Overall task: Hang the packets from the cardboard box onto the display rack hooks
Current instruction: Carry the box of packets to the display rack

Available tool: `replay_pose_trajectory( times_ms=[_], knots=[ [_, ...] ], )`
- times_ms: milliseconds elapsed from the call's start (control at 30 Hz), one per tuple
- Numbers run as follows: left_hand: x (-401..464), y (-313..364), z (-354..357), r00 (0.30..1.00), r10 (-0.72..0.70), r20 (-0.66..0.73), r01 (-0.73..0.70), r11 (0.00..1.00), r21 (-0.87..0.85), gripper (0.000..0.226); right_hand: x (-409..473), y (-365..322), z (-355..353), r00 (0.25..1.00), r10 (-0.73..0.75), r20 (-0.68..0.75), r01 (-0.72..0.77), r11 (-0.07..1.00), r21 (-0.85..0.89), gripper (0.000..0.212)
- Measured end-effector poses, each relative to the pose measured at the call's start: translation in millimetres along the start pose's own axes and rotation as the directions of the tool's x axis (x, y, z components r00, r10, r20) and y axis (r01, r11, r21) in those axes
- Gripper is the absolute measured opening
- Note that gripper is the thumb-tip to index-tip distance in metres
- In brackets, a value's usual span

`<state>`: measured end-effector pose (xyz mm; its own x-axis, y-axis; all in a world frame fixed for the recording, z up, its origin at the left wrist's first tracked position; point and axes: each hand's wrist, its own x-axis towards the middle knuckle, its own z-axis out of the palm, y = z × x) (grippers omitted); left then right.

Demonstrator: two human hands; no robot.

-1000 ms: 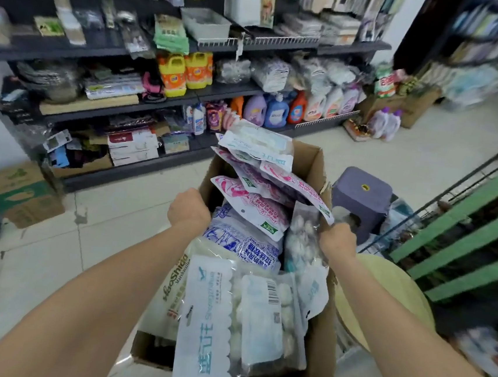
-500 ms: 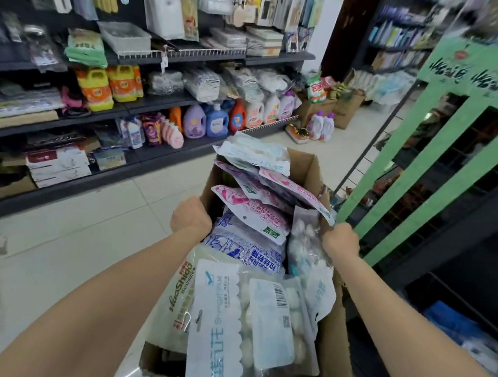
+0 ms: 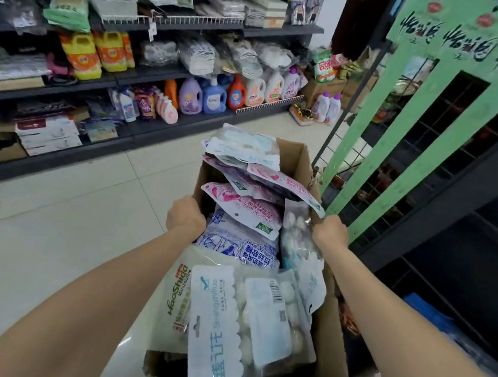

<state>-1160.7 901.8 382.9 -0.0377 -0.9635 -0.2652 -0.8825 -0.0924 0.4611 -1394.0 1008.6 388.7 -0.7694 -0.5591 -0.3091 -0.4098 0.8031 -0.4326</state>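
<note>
Packets (image 3: 229, 317) fill an open cardboard box (image 3: 328, 351) held out in front of the person, seen from above by the head camera. Nearest the viewer, a white and blue packet with a scalloped edge stands upright against a clear packet of white balls bearing a barcode label, and a white marshmallow packet leans at the left. Two bare forearms reach forward along either side of the box. The left hand (image 3: 185, 217) has its fingers curled over the left wall of the box, gripping its top edge. The right hand (image 3: 330, 231) is closed the same way over the right wall, fingers wrapped round the edge and hidden inside. Between the hands lie a blue-printed packet and pink-printed packets, and further forward more pale packets pile above the far rim of the box. The box hangs over a floor (image 3: 56, 215) of pale tiles. Just right of the box stands a green display rack (image 3: 412, 119) with slanted green bars, black brush lettering on its header and a dark wire grid behind. Beyond the floor, across the aisle, dark shelves (image 3: 161, 73) carry detergent bottles (image 3: 211, 96) in purple, blue, orange and white, yellow jugs (image 3: 82, 53), wrapped bundles and a grey plastic basket (image 3: 112, 0).
</note>
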Motion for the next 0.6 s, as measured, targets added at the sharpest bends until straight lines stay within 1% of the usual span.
replay_pose_trajectory(
  times_ms=[100,233,267,367,467,600],
  knots=[
    [-4,8,7,1.000,0.021,0.012,-0.021,0.999,0.032,0.031,11,2,-4,0.999,-0.004,0.045,0.004,1.000,0.003,0.024],
    [-7,17,14,0.997,0.047,0.059,-0.052,0.995,0.082,0.035,16,7,-8,0.991,0.016,0.132,0.000,0.993,-0.121,0.019],
    [-9,18,14,0.996,0.040,0.079,-0.047,0.994,0.095,0.036,15,7,-11,0.988,0.004,0.154,0.016,0.991,-0.132,0.024],
    [-10,21,11,0.993,0.022,0.113,-0.034,0.994,0.106,0.040,7,8,-17,0.975,-0.077,0.210,0.095,0.992,-0.077,0.043],
    [-10,15,2,0.982,0.028,0.186,-0.052,0.991,0.127,0.040,-14,14,-17,0.965,-0.147,0.218,0.161,0.986,-0.050,0.056],
    [-16,-2,-4,0.942,0.047,0.331,-0.092,0.988,0.122,0.040,-57,15,-14,0.951,-0.157,0.267,0.219,0.950,-0.222,0.085]
  ],
)
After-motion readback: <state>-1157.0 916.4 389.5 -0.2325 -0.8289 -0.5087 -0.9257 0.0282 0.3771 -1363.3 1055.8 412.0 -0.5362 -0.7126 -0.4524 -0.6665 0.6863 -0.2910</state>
